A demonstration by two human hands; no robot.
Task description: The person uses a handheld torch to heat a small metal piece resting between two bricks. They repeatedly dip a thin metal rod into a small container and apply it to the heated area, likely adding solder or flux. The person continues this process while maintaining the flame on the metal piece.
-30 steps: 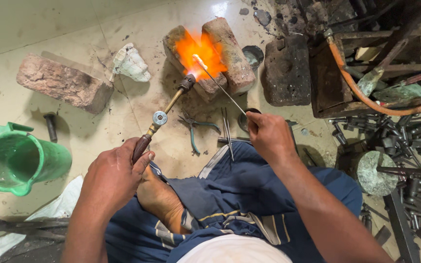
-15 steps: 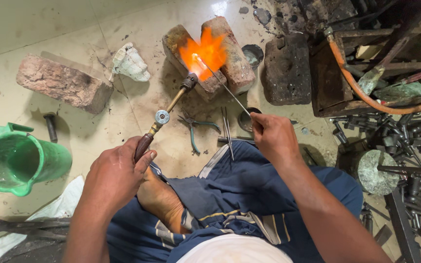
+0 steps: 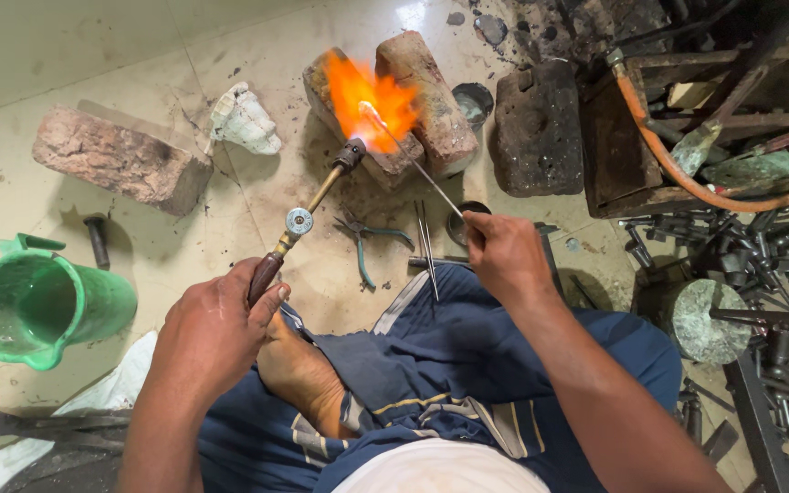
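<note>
The torch (image 3: 308,212) lies in the left hand (image 3: 216,333), fist clenched round its dark handle, nozzle aimed up at the flame (image 3: 372,105) between two bricks (image 3: 413,105) on the floor. The right hand (image 3: 502,256) pinches a thin rod (image 3: 413,160) whose far tip sits in the fire.

Just below the bricks lie pliers (image 3: 362,245) and tweezers (image 3: 425,242), with a small dark dish (image 3: 461,224) touching the right hand's knuckles. A third brick (image 3: 116,160) and a white lump (image 3: 244,120) lie to the left, a green jug (image 3: 34,306) near the floor's left edge, a black block (image 3: 538,128) and an orange hose (image 3: 687,178) to the right, above a heap of metal parts (image 3: 760,274).

Against the earlier frames the flame has grown taller and the rod's tip has shifted slightly deeper into it; both hands keep their grip.

What the flame heats is hidden by its glare. The jug's contents cannot be made out, and the metal heap is cut off at the right edge.
</note>
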